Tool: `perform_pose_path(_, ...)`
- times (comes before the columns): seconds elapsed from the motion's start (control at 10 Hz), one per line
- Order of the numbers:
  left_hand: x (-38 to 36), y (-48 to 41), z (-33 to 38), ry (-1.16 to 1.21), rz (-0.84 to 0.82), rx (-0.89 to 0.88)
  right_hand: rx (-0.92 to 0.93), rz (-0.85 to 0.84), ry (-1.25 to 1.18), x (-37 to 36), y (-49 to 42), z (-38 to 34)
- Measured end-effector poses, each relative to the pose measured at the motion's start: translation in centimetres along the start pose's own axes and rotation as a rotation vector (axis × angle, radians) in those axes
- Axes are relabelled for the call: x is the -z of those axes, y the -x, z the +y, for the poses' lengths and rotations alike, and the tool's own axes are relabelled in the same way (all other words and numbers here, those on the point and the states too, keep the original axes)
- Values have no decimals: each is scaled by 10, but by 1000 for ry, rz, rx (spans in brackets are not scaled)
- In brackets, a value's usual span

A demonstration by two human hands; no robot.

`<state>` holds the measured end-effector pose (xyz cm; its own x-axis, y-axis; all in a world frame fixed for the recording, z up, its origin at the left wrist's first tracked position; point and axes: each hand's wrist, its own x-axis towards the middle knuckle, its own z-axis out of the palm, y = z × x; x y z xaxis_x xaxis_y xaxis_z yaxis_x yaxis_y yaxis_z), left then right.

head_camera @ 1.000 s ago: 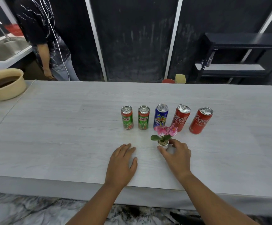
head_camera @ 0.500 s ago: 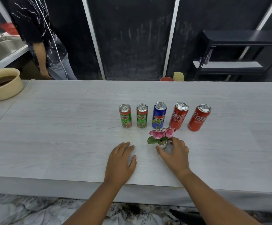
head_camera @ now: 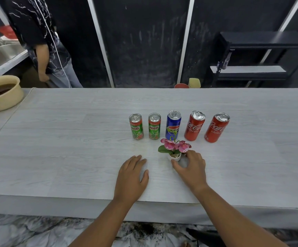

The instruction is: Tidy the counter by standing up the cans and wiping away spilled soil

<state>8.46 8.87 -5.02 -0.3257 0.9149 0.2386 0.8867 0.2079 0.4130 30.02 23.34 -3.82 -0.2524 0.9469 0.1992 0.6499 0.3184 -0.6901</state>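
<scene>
Cans (head_camera: 173, 124), five upright; one flower pot (head_camera: 174, 157)

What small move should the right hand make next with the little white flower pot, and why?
Probably let go: the right hand curls round the small white pot of pink flowers, standing upright on the pale grey wood-grain counter. The row of five metal drink cans behind it stands upright, and no soil shows.

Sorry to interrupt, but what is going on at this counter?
A person works at the counter. Their right hand holds a small flower pot, fingers curled round it, while the left hand lies flat nearby. Behind, two Milo cans, a Pepsi can and two Coca-Cola cans stand upright in a row.
</scene>
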Motion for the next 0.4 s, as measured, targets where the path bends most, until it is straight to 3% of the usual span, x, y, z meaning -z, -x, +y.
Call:
perform_pose_path(0.3,0,0,1,0,3,-13,9,-1,7,1,-1,-5)
perform_pose_path(0.4,-5,2,-1,-8,21,-29,-89,3,-123,3,2,1)
